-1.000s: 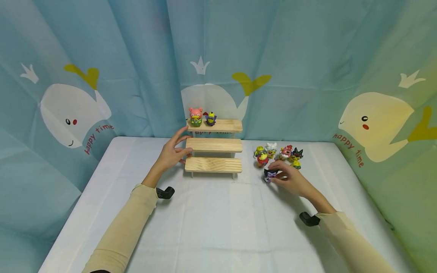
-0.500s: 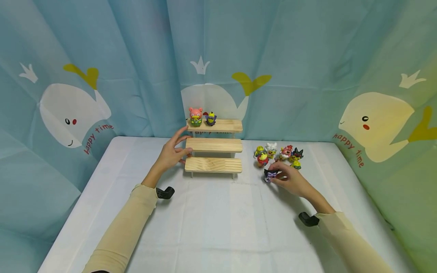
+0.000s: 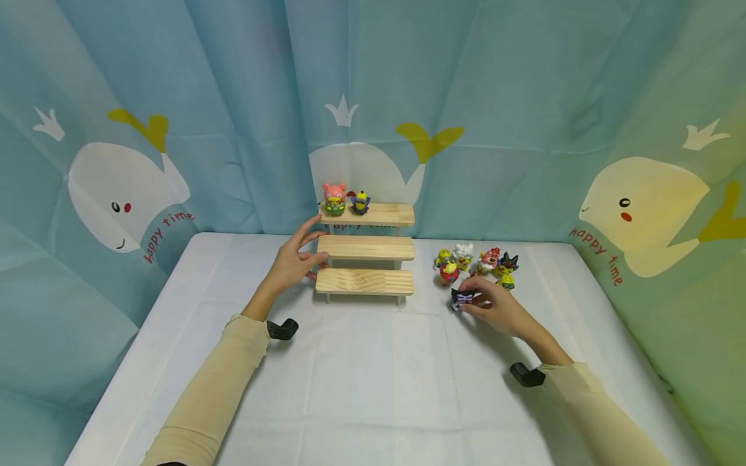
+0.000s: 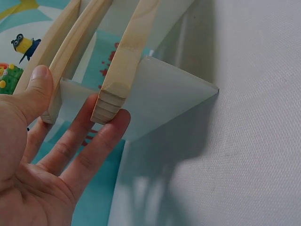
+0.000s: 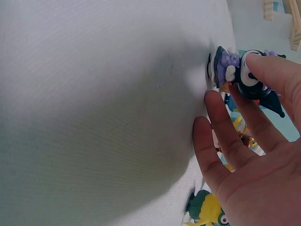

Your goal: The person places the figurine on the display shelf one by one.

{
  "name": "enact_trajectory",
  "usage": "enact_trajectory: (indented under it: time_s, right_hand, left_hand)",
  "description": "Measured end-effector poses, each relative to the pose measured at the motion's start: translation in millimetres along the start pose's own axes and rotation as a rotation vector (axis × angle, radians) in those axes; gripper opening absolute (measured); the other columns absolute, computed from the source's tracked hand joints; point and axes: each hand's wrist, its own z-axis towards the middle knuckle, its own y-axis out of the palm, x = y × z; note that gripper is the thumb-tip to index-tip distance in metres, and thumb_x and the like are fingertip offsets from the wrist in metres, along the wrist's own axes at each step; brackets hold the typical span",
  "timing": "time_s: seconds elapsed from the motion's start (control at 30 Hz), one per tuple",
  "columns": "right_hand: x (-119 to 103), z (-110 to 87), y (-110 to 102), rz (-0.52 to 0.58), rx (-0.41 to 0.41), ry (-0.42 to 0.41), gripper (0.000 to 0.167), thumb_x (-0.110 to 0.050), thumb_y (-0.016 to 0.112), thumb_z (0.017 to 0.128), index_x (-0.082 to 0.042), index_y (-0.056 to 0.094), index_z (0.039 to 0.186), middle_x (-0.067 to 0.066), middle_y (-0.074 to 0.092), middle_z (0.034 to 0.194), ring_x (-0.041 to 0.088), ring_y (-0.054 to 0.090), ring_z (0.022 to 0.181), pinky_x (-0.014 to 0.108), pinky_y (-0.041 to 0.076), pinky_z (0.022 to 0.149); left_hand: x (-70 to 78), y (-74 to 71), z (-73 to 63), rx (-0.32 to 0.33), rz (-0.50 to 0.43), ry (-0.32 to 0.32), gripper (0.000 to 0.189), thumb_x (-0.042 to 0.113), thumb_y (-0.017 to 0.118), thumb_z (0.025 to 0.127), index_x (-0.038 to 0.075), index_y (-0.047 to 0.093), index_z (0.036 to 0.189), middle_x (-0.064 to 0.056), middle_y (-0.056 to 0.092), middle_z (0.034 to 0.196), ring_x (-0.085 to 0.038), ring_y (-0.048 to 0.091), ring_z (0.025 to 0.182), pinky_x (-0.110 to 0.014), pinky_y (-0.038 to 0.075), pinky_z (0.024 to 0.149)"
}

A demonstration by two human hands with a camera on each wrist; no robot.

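My right hand [image 3: 497, 308] pinches a small black, white and purple figurine [image 5: 228, 66], thumb over its face and other fingers spread. The figurine [image 3: 462, 298] is upright, its base right at the tabletop. My left hand [image 3: 291, 260] holds the left end of a three-step wooden display stand [image 3: 364, 281]. In the left wrist view, its thumb [image 4: 40, 89] lies on the middle board's end and its fingers reach around the board ends. A pink-hooded figurine [image 3: 335, 200] and a yellow and purple figurine [image 3: 360, 203] stand on the top step.
Several other figurines cluster behind my right hand, among them a red and yellow one [image 3: 449, 272], a white-topped one [image 3: 463, 255] and a black-eared one [image 3: 507, 263]. A white cloth covers the table [image 3: 373, 375]. A blue whale-print curtain [image 3: 245, 97] hangs behind it.
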Motion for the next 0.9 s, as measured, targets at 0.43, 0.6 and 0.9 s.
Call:
enact_trajectory:
  time_s: [0.43, 0.6, 0.9]
  right_hand:
    - [-0.5, -1.0, -0.6, 0.004, 0.000, 0.014, 0.029, 0.007, 0.074, 0.091, -0.001, 0.064, 0.117, 0.018, 0.068, 0.114, 0.035, 0.070, 0.097, 0.033, 0.061, 0.084]
    - [-1.3, -1.7, -0.9, 0.012, -0.001, 0.021, 0.029, 0.006, 0.074, 0.092, 0.000, 0.064, 0.118, 0.019, 0.068, 0.115, 0.036, 0.070, 0.098, 0.034, 0.061, 0.085]
    - [-2.9, -3.2, 0.6, 0.003, 0.025, 0.037, 0.030, 0.002, 0.077, 0.090, -0.002, 0.066, 0.118, 0.016, 0.069, 0.114, 0.033, 0.070, 0.095, 0.032, 0.061, 0.082]
  left_hand:
    - [-23.9, -2.1, 7.8, 0.018, -0.001, 0.004, 0.082, 0.009, 0.070, 0.099, 0.037, 0.026, 0.163, -0.018, 0.041, 0.159, -0.047, 0.071, 0.084, -0.071, 0.054, 0.063]
    - [-24.3, -1.8, 7.7, 0.023, 0.019, 0.007, 0.080, 0.014, 0.071, 0.099, 0.043, 0.029, 0.161, -0.015, 0.044, 0.158, -0.036, 0.074, 0.083, -0.065, 0.058, 0.062]
    - [1.6, 0.8, -1.6, -0.002, -0.011, -0.009, 0.080, 0.004, 0.067, 0.100, 0.025, 0.026, 0.165, -0.026, 0.038, 0.159, -0.047, 0.071, 0.087, -0.070, 0.055, 0.066]
